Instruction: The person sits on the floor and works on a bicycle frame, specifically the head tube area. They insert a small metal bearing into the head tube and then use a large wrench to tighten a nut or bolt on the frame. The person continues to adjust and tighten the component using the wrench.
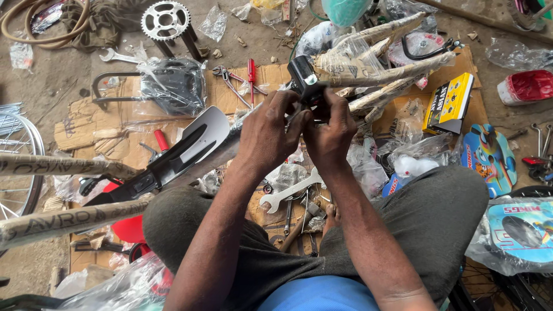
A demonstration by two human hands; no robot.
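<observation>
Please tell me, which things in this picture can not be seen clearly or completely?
- Head view: the small part at the black frame end is covered by the left hand and right hand.
- The wheel is cut off by the left edge.
- The chain sprocket is clipped by the top edge.
- The tools under the open-end spanner are hidden by the forearms.
</observation>
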